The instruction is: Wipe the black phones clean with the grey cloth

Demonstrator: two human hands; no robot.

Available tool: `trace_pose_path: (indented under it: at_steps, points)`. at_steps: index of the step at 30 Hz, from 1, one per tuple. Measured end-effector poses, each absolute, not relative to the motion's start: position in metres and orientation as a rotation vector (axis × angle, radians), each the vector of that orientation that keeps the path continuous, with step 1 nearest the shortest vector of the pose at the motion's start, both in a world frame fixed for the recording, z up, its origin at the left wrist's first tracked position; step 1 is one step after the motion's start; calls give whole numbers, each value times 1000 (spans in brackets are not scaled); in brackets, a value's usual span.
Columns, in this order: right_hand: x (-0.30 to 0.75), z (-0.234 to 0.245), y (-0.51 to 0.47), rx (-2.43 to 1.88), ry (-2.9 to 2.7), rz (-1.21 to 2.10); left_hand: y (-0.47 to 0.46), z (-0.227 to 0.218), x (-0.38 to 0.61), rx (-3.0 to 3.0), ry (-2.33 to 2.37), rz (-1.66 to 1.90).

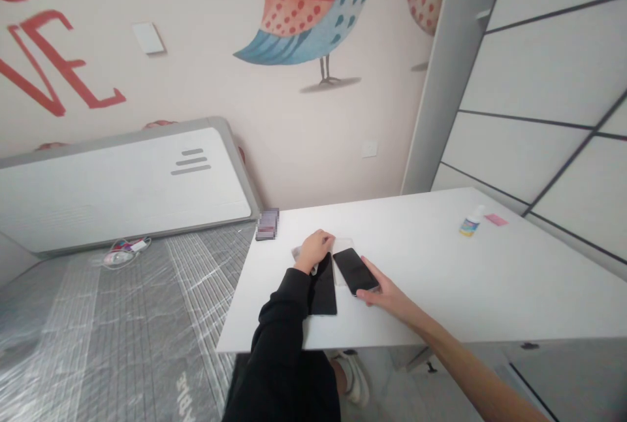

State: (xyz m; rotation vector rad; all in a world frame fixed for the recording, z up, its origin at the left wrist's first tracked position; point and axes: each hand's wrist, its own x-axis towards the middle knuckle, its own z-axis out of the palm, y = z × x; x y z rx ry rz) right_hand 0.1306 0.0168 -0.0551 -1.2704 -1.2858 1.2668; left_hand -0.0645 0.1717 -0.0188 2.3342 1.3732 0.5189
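Note:
In the head view, my right hand (385, 290) grips a smartphone (356, 270) by its lower end, thumb on one side and fingers on the other. The phone's dark screen faces up, tilted over the white table. My left hand (315, 249), in a black sleeve, is closed with its fingers curled, just left of the phone. Whatever it pinches is too small to make out. Below its wrist lies a flat black tablet-like slab (323, 294). A clear, thin case or sheet (345, 242) lies behind and partly under the phone. A small pale item shows left of my left hand, mostly covered.
On the white table (416, 239) a small bottle (470, 225) and a pink slip (496, 219) lie at the far right. A blurred-out box or stack (267, 224) sits at the back left corner. Cables (122, 252) rest on the plastic-covered bed (98, 330).

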Motion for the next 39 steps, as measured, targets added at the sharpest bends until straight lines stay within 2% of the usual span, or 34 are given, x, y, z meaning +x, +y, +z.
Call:
trace_pose_path:
  at_steps: [4,12,25,39]
  points:
    - [126,-54,16,-1280,-1459,1107,167,-30,-68,2324,1372,562]
    - [132,-39,23,-1718,-1883,616,164,-34,-71,2303,1333,598]
    - [142,-26,30,-1684,-2050,496,164,-36,-70,2297,1290,636]
    - [144,-53,42,-1513,-1813,697,161,-34,-73,2103,1213,708]
